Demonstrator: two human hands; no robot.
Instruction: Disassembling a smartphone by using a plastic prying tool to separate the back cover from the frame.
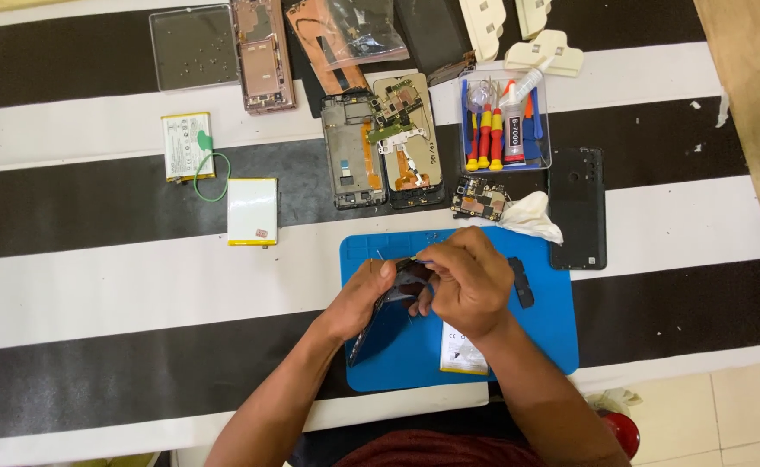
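My left hand [356,298] grips a dark phone body [390,313], tilted on its edge over a blue work mat [546,322]. My right hand [468,281] closes its fingers on the phone's top end, where a thin metal tool or part shows; what it pinches I cannot tell. A white battery [461,358] lies on the mat under my right wrist. A small black strip [521,282] rests on the mat to the right.
Two opened phone frames [382,151], a clear tray of screwdrivers and glue [504,121], a black back cover [577,207], a circuit board [478,199], a crumpled tissue [530,216], two batteries [252,211], a pink phone frame [263,56] and a clear case [193,47] lie on the striped cloth.
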